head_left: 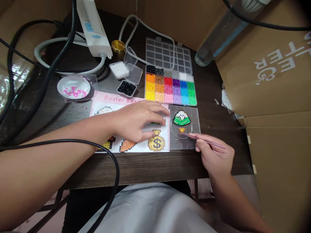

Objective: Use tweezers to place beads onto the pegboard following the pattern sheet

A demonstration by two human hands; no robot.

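Note:
My right hand (215,152) grips a pair of pink tweezers (210,142), their tips by a small orange and yellow bead shape (181,130) on the clear pegboard (195,123). Above that shape sits a finished-looking white, green and black bead figure (181,118). Spread flat over the printed Perler bead pattern sheet (136,147), my left hand (142,119) has its fingers apart, the fingertips close to the pegboard's left edge. A money bag picture (156,142) shows below my left fingers; part of the sheet is hidden under the hand and forearm.
Behind the pegboard lies an open bead box (170,85) with many colours. Small boxes of black beads (126,88) and white beads (119,70) stand left of it, with a white dish (73,87) of pink beads. A power strip (96,35) and black cable (118,174) cross the space.

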